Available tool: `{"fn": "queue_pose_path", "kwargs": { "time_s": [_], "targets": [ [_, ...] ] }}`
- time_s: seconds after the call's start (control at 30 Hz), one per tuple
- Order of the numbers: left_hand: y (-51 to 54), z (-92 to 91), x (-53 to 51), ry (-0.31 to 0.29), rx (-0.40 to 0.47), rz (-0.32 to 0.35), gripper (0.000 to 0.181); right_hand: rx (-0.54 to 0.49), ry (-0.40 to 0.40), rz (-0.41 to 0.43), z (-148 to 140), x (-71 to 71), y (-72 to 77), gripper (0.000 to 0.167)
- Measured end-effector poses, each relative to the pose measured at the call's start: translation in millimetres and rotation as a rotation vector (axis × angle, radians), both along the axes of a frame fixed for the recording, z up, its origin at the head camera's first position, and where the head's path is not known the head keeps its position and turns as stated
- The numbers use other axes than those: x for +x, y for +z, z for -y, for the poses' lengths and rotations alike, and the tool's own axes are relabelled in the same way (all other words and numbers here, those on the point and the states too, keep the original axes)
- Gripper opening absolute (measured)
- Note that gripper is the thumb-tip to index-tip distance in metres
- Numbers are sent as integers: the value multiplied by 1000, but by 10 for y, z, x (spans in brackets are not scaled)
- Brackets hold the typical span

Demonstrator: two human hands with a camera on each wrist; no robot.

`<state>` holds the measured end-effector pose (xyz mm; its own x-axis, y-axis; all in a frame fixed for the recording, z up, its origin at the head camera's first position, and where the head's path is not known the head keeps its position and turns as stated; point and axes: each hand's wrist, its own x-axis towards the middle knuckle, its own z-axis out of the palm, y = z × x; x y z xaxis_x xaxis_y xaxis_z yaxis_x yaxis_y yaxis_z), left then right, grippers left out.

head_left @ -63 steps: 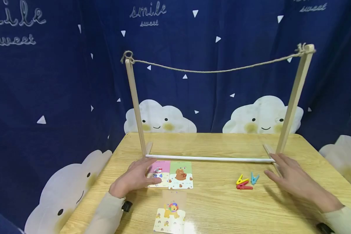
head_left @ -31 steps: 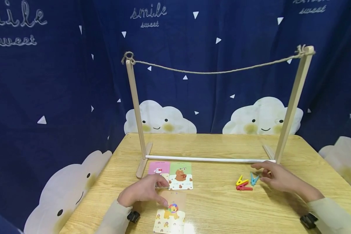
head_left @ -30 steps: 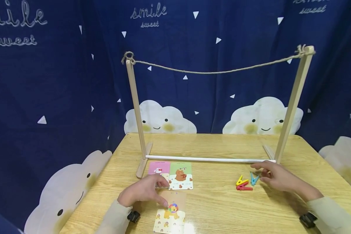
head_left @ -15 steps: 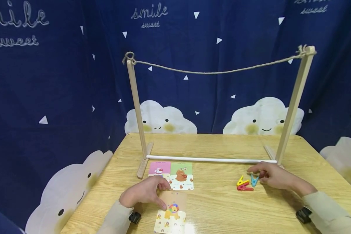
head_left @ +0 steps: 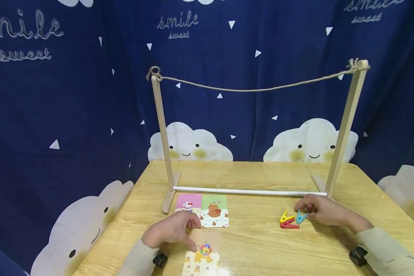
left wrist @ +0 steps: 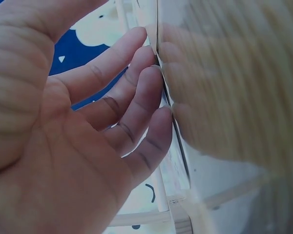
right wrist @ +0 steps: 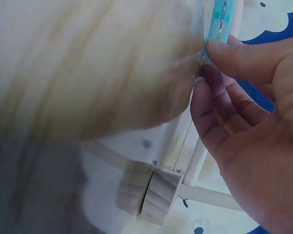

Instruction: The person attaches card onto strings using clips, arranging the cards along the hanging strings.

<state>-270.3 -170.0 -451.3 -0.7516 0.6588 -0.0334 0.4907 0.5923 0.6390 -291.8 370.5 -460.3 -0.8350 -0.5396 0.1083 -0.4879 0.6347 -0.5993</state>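
On the table to the left, my left hand (head_left: pixel 172 230) is spread at the upper left edge of a lion card (head_left: pixel 203 253). Its fingertips rest at the tabletop in the left wrist view, with gently bent fingers (left wrist: pixel 149 92). Just beyond lie a pink rabbit card (head_left: pixel 188 201) and a green bear card (head_left: pixel 214 211), side by side. My right hand (head_left: pixel 327 211) pinches a blue clothespin (head_left: pixel 300 217) between thumb and index finger, low at the table. In the right wrist view the thumb lies against the blue clothespin (right wrist: pixel 219 19). A yellow clothespin (head_left: pixel 286 217) and a red clothespin (head_left: pixel 289 224) lie beside it.
A wooden frame stands behind, with a left post (head_left: pixel 163 130), a right post (head_left: pixel 346 126) and a white crossbar (head_left: pixel 248 191). A slack twine line (head_left: pixel 241 90) joins the post tops. A dark blue curtain (head_left: pixel 248 42) hangs behind the table (head_left: pixel 255 245).
Both hands have come away from the frame's base. The left moved down to the lion card, the right leftward to the blue clothespin, which has turned slightly. The head view has tilted up a little.
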Motion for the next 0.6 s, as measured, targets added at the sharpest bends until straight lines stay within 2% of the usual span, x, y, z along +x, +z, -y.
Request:
{"fn": "queue_pose_path", "kwargs": {
  "time_s": [0.1,0.33,0.6],
  "targets": [
    [-2,-3,0,-4,8,-3,53,3,2,7,-14,-9,-14,31],
    [-16,-5,-21,-9,-9,-47,51,-8,21,-66,-61,-20,-34,23],
    [-11,-2,-28,-13,7,-48,49,-58,57,-42,-82,18,26,21]
  ]
}}
